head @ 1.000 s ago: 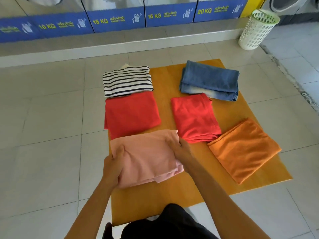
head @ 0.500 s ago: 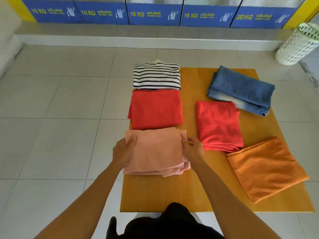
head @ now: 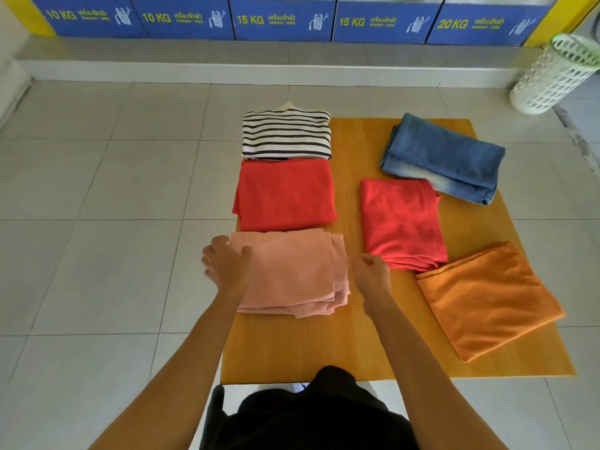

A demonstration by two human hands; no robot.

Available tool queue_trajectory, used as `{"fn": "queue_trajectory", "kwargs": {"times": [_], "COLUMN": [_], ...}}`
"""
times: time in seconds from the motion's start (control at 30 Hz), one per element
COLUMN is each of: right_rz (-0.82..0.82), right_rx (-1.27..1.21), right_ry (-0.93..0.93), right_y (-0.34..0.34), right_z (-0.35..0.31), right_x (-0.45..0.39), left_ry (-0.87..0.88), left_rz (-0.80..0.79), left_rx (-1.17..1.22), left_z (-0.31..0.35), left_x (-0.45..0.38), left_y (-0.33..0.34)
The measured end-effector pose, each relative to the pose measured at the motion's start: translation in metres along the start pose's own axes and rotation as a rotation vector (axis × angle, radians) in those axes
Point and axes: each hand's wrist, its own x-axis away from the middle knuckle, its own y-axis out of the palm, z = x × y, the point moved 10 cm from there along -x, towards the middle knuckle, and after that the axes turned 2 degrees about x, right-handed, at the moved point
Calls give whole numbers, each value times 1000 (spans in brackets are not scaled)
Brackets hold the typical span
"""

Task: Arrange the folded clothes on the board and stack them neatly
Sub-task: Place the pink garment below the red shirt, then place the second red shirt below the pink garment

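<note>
A yellow-brown board (head: 350, 345) lies on the tiled floor with several folded clothes on it. The left column holds a striped shirt (head: 286, 134), a red cloth (head: 285, 194) and a pink cloth (head: 298, 271) nearest me. On the right lie folded blue jeans (head: 444, 157), a second red cloth (head: 402, 222) and an orange cloth (head: 487, 297). My left hand (head: 227, 264) rests flat with spread fingers on the pink cloth's left edge. My right hand (head: 371, 274) is curled into a loose fist just right of the pink cloth, holding nothing.
A white plastic laundry basket (head: 555, 76) stands at the far right. A raised step (head: 259, 56) with blue washer panels (head: 282, 19) runs along the back. Tiled floor (head: 97, 222) surrounds the board. My dark clothing (head: 308, 414) shows at the bottom.
The pink cloth has been set down square below the red cloth. My right hand has let go of its right edge and pulled back into a fist; my left hand has flattened on it.
</note>
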Motion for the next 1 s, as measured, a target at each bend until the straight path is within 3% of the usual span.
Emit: {"fn": "queue_trajectory", "kwargs": {"times": [0.13,0.27,0.4,0.67,0.8,1.0], "right_rz": [123,117,83,36,22,5], "right_rx": [-104,-205,-313,-371,-255,-29], "right_ry": [57,104,253,316,302,218], "right_y": [-41,-69,-83,-83,-82,-99], "right_z": [13,14,30,27,30,24], "right_x": [-1,-13,-27,-44,-57,-77], "left_ry": [305,547,685,836,884,777], "left_rz": [20,-164,-334,-538,-541,-493], "left_rx": [101,177,62,-267,-421,-709], "left_z": [61,128,191,283,316,305], "left_x": [35,62,89,121,109,87], "left_y": [9,55,123,249,285,308]}}
